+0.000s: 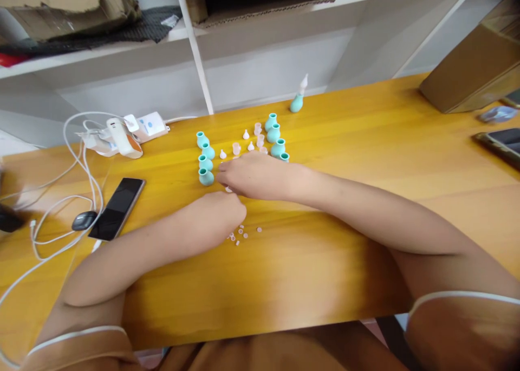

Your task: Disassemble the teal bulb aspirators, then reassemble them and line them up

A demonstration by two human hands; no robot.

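My left hand is closed above the table, its fingertips hidden from view. Just over it, my right hand bends down with curled fingers. A small pale piece shows between the two hands; which one holds it cannot be told. Left of my right hand stand several teal rubber bulbs with open necks, and more teal bulbs stand beyond it on the right. Between these groups are white pointed tips and clear pinkish cups. Tiny pinkish rings lie scattered below my left hand.
An assembled nasal aspirator stands at the back of the wooden table. On the left are a phone, a black earbud case, white cables and a power strip. A cardboard box sits at right.
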